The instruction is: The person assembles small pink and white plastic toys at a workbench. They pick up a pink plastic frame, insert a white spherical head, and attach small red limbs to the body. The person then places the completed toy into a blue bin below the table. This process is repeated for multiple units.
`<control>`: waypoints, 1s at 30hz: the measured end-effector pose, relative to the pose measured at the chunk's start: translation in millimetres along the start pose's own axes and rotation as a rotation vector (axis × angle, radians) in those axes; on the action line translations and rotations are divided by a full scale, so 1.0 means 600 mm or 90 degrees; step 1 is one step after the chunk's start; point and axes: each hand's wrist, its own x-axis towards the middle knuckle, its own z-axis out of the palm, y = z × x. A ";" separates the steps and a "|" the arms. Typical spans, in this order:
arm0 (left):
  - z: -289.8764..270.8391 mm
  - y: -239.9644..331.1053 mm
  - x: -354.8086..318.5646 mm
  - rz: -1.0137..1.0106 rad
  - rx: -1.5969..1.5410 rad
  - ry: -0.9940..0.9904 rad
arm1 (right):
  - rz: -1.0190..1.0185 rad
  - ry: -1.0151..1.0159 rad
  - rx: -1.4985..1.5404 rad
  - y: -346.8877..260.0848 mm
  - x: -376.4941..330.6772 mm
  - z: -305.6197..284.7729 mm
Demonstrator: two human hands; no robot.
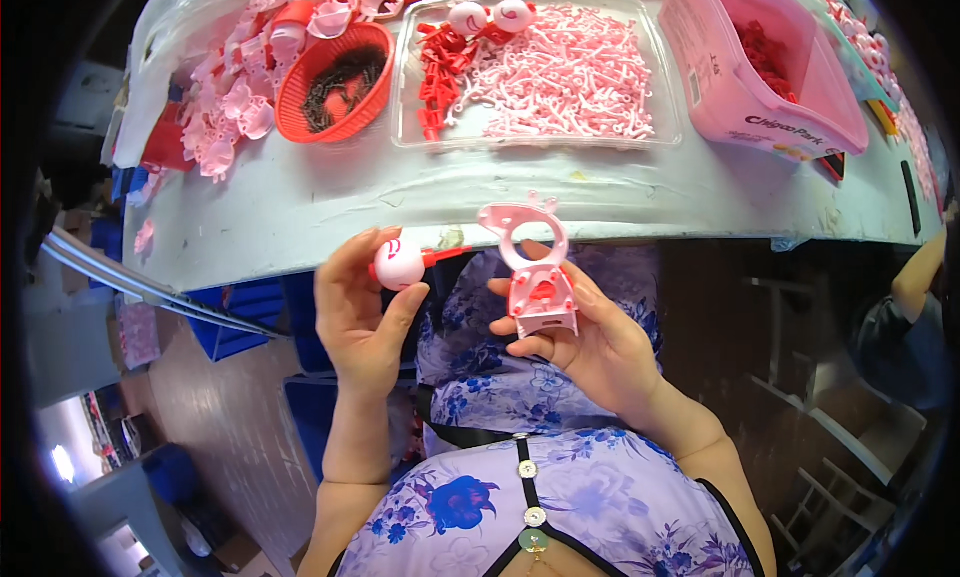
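Observation:
Between the thumb and fingers of my left hand (360,307) is a white ball (399,264) with a dark pink mark and a red stem that points right. My right hand (605,342) holds a pink plastic part (543,292), which has a ring at its upper end and red pieces in its lower body. Ball and ring are apart, both just in front of the table's near edge. Beyond them, a clear tray (470,143) carries many small pink pins (575,72), red pieces (437,77) and two more white balls (490,17).
Left of the tray stands a red basket (290,97) with dark small parts, beside a heap of pink plastic parts (235,102). A pink bin (740,97) with red pieces is at the right. Another person's arm (920,277) shows at the far right. Blue crates (240,317) sit below left.

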 end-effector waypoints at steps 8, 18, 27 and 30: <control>0.012 0.056 0.041 0.077 0.113 -0.203 | 0.046 -0.080 0.009 0.009 0.014 -0.003; 0.033 0.086 0.073 0.114 0.223 -0.323 | 0.019 -0.094 -0.034 0.009 0.005 -0.009; 0.038 0.096 0.084 0.136 0.280 -0.369 | 0.010 -0.090 -0.074 0.019 0.003 -0.003; 0.033 0.095 0.090 0.120 0.266 -0.382 | 0.006 -0.079 -0.082 0.018 0.005 0.004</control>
